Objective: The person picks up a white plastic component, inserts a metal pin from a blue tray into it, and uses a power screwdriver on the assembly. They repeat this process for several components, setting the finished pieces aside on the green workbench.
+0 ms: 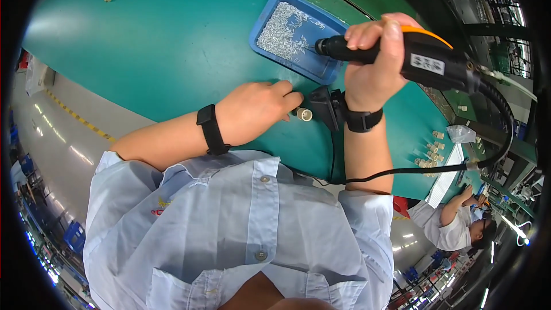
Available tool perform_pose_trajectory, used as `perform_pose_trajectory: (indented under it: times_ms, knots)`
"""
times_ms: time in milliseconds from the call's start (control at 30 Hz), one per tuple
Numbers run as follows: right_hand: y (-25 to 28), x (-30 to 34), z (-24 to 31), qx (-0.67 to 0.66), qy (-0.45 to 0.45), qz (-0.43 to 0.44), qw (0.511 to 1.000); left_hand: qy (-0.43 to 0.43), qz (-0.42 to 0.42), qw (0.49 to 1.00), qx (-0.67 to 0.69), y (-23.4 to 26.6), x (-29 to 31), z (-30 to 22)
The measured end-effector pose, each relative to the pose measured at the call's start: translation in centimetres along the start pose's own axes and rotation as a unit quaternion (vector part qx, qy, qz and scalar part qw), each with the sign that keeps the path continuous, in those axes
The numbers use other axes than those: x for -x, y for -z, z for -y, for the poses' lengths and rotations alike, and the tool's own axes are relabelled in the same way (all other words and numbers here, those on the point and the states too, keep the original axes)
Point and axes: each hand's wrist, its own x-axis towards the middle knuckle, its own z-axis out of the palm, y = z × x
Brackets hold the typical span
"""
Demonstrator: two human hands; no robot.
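The right hand [376,60] had its fingers wrapped tight round a black and orange power screwdriver [413,54], its tip aimed toward nine o'clock over the blue tray [261,23] of small screws [281,26], likely to pick one up. The left hand [255,109] lay knuckles up, fingers pressed together on a small cream plastic part [304,115], steadying it against a black holder [327,106] at its three o'clock. More cream parts [433,152] sat at four o'clock on the green table [160,51].
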Motion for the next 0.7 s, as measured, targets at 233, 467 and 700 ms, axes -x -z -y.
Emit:
perform_pose_trajectory:
  times_ms: [233,467,700]
  knots:
    - [2.9,-1.7,0.8,0.03,0.018,-0.035,0.999,0.023,0.014,0.998,0.057,-0.7,0.1,0.6]
    - [3.9,-1.7,2.2,-0.032,0.002,-0.013,0.999,0.035,0.02,0.996,0.077,-0.6,0.1,0.6]
    - [4.0,-1.3,2.0,0.003,-0.033,-0.024,0.999,0.012,-0.042,0.99,0.131,2.9,-1.5,0.6]
